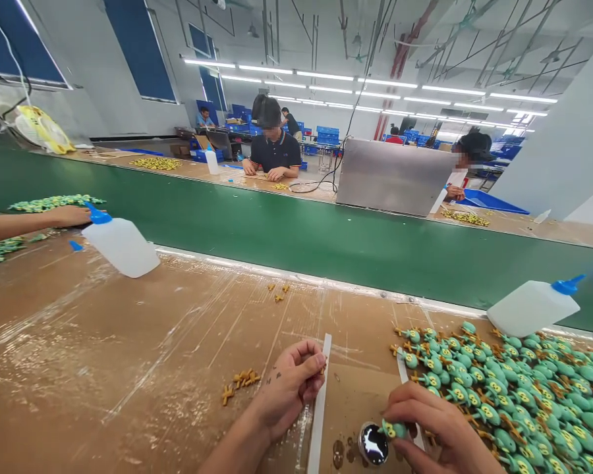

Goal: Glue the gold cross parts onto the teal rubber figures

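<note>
My right hand (437, 424) pinches a small mint-green toy figure (393, 429) with yellow markings. The figure is right beside a small round cup (374, 443) of dark, shiny liquid. Thumb and fingers of my left hand (296, 382) are closed on a tiny orange-brown piece (323, 370), mostly hidden by the fingertips. Left of that hand lie several loose orange-brown pieces (244, 378), cross-shaped where I can make them out. A large heap of green figures (514, 395) with orange-brown parts spreads over the right side of the table.
White squeeze bottles with blue tips stand at left (123, 247) and lean at right (534, 308). A green conveyor belt (277, 224) runs across beyond the brown table (143, 368). A co-worker's arm (34, 222) reaches in at left. Another person (274, 148) works opposite.
</note>
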`<action>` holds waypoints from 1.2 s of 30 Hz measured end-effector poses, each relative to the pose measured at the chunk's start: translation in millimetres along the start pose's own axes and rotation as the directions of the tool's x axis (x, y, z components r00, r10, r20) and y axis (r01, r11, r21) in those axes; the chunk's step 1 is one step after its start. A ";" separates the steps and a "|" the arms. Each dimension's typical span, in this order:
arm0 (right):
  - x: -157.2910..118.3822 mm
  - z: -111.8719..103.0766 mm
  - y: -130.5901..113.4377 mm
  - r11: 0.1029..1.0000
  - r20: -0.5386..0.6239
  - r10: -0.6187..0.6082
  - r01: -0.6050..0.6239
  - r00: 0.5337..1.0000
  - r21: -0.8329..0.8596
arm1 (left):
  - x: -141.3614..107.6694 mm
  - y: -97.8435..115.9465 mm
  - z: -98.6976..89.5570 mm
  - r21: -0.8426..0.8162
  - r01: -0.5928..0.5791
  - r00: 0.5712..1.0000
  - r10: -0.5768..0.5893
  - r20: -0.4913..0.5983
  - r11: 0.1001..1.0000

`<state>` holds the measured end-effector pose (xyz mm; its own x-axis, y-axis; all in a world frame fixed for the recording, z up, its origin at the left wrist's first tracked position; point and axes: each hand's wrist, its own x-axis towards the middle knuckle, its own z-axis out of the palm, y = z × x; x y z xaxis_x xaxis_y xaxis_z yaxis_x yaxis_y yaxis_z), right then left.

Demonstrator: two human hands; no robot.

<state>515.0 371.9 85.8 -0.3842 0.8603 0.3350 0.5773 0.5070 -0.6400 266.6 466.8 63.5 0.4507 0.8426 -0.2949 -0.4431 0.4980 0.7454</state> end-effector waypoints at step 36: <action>42.7 45.1 -4.6 0.935 -0.349 0.180 -0.050 0.920 0.351 | -6.2 -11.7 2.9 0.125 -0.011 0.994 -0.003 0.114 0.992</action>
<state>463.4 404.0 72.0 0.0022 0.9007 0.4344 0.3059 0.4130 -0.8578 271.2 455.2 58.4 0.5372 0.8122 -0.2275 -0.3474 0.4588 0.8178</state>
